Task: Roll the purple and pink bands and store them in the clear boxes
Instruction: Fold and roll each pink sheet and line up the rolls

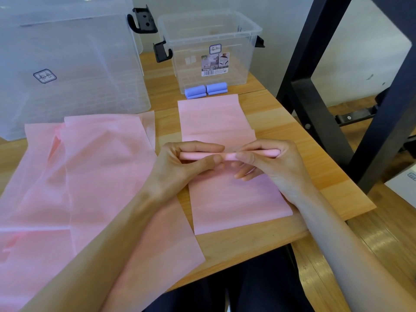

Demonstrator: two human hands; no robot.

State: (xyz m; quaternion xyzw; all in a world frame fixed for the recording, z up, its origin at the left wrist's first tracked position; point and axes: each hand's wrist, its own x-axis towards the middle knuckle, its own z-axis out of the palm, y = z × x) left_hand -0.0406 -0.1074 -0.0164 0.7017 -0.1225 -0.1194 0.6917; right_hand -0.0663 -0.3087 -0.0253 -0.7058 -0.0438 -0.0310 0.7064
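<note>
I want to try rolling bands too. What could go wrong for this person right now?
1. The pink roll is thin and only just begun; if the left hand or right hand loosens its grip, it may unroll.
2. The flat pink band could roll up crooked.
3. The loose pink bands lie close by and might get caught.

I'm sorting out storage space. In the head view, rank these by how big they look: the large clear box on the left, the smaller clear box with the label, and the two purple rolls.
1. Large clear box, though it is also nearer the camera.
2. Smaller clear box.
3. The purple rolls, left and right: these two look alike, so no ranking.
</note>
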